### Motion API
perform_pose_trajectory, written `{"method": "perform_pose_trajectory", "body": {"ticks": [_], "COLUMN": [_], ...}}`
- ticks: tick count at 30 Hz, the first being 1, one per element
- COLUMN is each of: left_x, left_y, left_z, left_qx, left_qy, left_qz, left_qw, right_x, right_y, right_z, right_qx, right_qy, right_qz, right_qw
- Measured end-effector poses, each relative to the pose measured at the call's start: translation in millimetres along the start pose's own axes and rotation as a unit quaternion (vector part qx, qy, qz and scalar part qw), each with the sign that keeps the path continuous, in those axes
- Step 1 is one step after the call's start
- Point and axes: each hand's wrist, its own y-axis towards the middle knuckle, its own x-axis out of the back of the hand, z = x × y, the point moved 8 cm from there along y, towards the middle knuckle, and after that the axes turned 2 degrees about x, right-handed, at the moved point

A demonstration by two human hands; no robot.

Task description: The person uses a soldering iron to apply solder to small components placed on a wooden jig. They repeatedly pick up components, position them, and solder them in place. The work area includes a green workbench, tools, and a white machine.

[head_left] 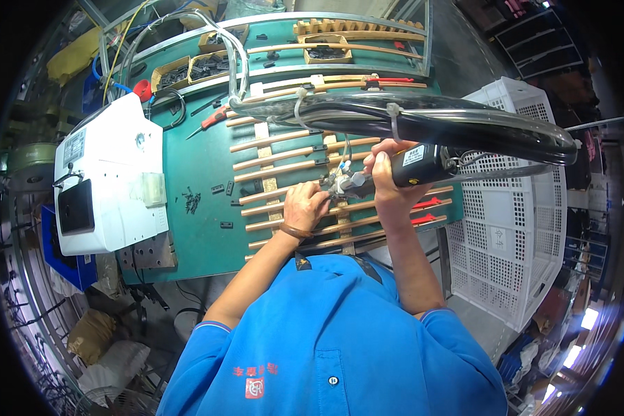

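Clock directions are taken from the metal head (350,182) of the black handheld tool (433,165), with 12 o'clock at the table's far side. The tool is at the right part of the table (201,243), above a row of wooden strips (284,170) lying side by side.

The right hand (393,177), at 3 o'clock, is closed around the tool body; this grip is narrow and firmly occupied. The left hand (306,206), at 8 o'clock, rests at the strips with its fingers bent close beside the metal head. Whether its grip holds a small part cannot be told, as the fingertips are partly hidden. A brown bracelet (296,231) is on the left wrist.

A thick bundle of dark hoses (464,123) arches above the tool toward 2 o'clock. Two red pieces (428,203) are at 4 o'clock, at the strips' right ends. Loose black pieces (192,201) lie at 9 o'clock; beyond them, in the same direction, stands a white machine (111,159). A red-handled screwdriver (215,118) lies at 10 o'clock. An open box (326,61) of black parts is near 12 o'clock. A white perforated crate (496,208) stands at 3 o'clock, beside the table.
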Motion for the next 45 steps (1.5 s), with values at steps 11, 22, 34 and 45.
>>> {"method": "perform_pose_trajectory", "body": {"ticks": [11,22,34,45], "left_x": [-5.7,-4.7,-5.9,-4.6], "left_y": [-7.6,-7.2,-8.2,-9.9], "left_z": [7.3,7.5,6.3,4.4], "left_qx": [-0.013,-0.022,-0.026,-0.032], "left_qy": [-0.013,-0.010,0.010,0.036], "left_qz": [0.006,0.020,0.014,0.005], "left_qw": [1.000,1.000,1.000,0.999], "right_x": [17.3,2.7,6.0,-0.5], "right_y": [-28.5,-24.3,-29.8,-43.7], "right_z": [-29.8,-9.7,-22.1,-55.5], "right_qx": [0.035,0.095,0.055,-0.190], "right_qy": [-0.123,-0.060,0.001,0.222], "right_qz": [0.002,-0.007,0.036,0.012], "right_qw": [0.992,0.994,0.998,0.956]}}
